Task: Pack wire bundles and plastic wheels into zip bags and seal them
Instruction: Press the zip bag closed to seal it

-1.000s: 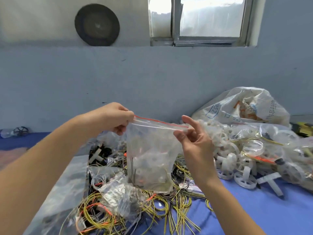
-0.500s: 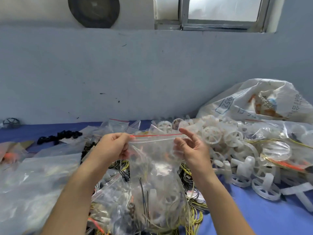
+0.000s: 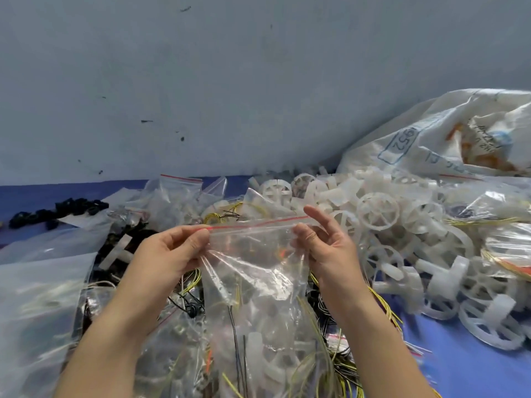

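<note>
we hold a clear zip bag point(image 3: 258, 271) up in front of us, over the heap on the blue surface point(image 3: 465, 357). our left hand point(image 3: 169, 251) pinches the bag's top left corner between thumb and curled fingers, right at the end of its red strip point(image 3: 258, 224). our right hand point(image 3: 324, 248) grips the top right corner, thumb pressed on the near face, while the index finger point(image 3: 319, 216) sticks out straight behind the strip. the strip runs taut between the two hands, a little higher on the right. we cannot tell whether the zip is pressed closed along its whole length. inside the bag, low down, we make out white wheel shapes and thin black and yellow wires. to the right lies a big pile of loose plastic wheels point(image 3: 379, 214), and beyond it a white printed sack point(image 3: 448, 139) leans against the grey wall point(image 3: 230, 81). yellow wire bundles point(image 3: 383, 307) spread under and beside our right forearm. more clear bags point(image 3: 179, 191) lie behind the held one, and a row of black parts point(image 3: 57, 209) sits far left.
</note>
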